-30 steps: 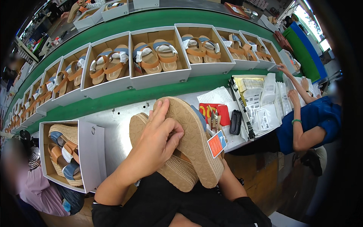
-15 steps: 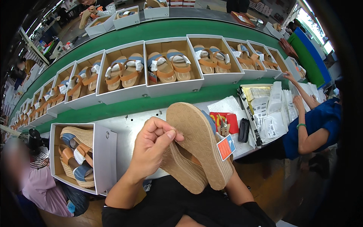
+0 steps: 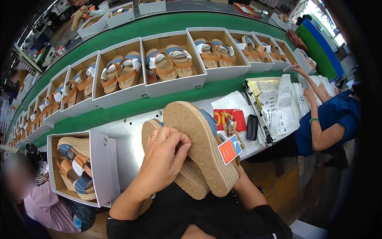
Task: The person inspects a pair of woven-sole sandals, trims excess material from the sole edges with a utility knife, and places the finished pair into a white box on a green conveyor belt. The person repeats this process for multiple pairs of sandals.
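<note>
A pair of wedge sandals is held up in front of me, tan patterned soles facing me. The nearer sandal [image 3: 203,155] overlaps the farther sandal [image 3: 191,181], and both have rope-look sides. An orange, white and blue hang tag [image 3: 229,149] dangles at the nearer one's right edge. My left hand [image 3: 164,153], a ring on one finger, lies over the soles with thumb and forefinger pinched against the nearer one; whatever is in the pinch is too small to make out. My right hand [image 3: 241,181] supports the pair from behind, its fingers hidden by the shoes.
An open shoebox [image 3: 104,167] with a sandal pair stands at left on the metal table [image 3: 129,149]. Beyond it, a green conveyor [image 3: 119,109] carries a row of boxed sandals. Nippers [image 3: 229,126] on a red packet, a black case [image 3: 252,127] and bagged labels lie right, near a co-worker [image 3: 332,123].
My left hand has turned its back upward and slid across the soles, its pinch now lower on the nearer sandal. The sandals have shifted slightly left in view, and the farther one shows more.
</note>
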A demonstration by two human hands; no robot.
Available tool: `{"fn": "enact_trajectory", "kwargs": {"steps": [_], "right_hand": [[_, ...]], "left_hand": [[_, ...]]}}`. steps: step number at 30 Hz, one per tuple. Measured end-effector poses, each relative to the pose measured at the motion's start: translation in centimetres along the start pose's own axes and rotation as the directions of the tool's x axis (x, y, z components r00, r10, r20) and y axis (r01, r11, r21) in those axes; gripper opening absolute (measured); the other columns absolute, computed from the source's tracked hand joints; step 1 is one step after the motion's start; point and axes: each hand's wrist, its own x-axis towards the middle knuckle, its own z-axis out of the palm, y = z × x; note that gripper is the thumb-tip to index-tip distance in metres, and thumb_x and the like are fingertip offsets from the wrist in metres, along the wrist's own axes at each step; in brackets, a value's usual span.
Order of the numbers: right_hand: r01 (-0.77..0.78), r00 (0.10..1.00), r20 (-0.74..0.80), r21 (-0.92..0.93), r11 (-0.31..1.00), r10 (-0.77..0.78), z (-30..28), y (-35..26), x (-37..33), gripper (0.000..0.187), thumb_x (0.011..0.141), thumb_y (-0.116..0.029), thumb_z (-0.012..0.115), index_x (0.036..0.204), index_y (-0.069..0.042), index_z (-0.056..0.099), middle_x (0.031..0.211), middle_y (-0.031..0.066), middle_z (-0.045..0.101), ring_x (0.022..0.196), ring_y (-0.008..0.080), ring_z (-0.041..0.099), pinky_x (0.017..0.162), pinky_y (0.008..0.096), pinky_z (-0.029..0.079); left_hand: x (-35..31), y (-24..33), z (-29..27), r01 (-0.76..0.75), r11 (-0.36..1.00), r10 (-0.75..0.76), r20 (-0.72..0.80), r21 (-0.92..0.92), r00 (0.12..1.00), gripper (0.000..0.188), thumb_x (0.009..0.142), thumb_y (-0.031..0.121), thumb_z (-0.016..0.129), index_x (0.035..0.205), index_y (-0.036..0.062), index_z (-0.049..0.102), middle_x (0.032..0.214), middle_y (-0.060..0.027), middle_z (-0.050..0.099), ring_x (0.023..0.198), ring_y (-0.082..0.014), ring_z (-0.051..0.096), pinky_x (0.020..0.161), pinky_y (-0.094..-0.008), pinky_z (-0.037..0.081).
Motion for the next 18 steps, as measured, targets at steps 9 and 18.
{"fn": "enact_trajectory", "kwargs": {"steps": [9, 18], "right_hand": [[-0.019, 0.999, -0.04, 0.01, 1.0, 0.02, -0.5, -0.1, -0.2, 0.057, 0.104, -0.041, 0.045, 0.145, -0.002, 0.042, 0.134, 0.0217, 0.057, 0.117, 0.0287, 0.064, 0.094, 0.0449, 0.058], [-0.042, 0.988, -0.149, -0.035, 0.998, 0.037, -1.4, 0.4, -2.4, 0.055, 0.104, -0.04, 0.046, 0.144, -0.002, 0.044, 0.134, 0.0197, 0.057, 0.117, 0.027, 0.064, 0.094, 0.0425, 0.058]], "left_hand": [[-0.1, -0.4, 0.9, -0.065, 0.996, 0.074, -0.165, 0.061, 0.984, 0.013, 0.08, 0.006, 0.076, 0.089, 0.0051, 0.068, 0.087, -0.0081, 0.06, 0.084, -0.0277, 0.055, 0.075, -0.0378, 0.045], [2.2, -2.2, -2.2, 0.049, 0.999, -0.049, 0.041, -0.015, 0.998, 0.055, 0.067, 0.026, 0.09, 0.112, 0.0079, 0.066, 0.105, -0.0113, 0.058, 0.1, -0.0286, 0.054, 0.086, -0.039, 0.047]]}}
